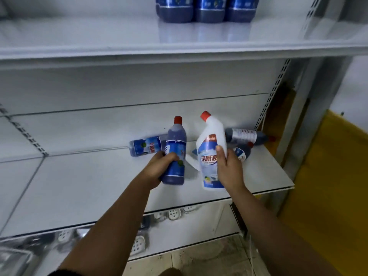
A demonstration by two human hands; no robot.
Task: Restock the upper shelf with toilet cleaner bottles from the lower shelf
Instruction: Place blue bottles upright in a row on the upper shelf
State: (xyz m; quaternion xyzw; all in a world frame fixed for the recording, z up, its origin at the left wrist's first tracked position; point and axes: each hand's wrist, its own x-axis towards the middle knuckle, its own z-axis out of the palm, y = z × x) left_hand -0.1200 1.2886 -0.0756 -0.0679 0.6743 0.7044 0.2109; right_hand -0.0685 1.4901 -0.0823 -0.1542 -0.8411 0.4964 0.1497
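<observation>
My left hand (160, 168) grips a blue toilet cleaner bottle (175, 148) with a red cap, held upright above the lower shelf (89, 188). My right hand (229, 168) grips a white angled-neck bottle (211, 144) with a red cap and a blue label. Behind them on the lower shelf lie a blue bottle on its side (146, 148) at the left and two dark bottles (247, 136) at the right back. Three blue bottles (205, 8) stand in a row at the back of the upper shelf (99, 36).
A perforated upright (272, 96) bounds the shelves on the right, with a yellow surface (328, 176) beyond it. Below the lower shelf are white soap dishes (173, 214) and shiny packaging. The floor is tiled.
</observation>
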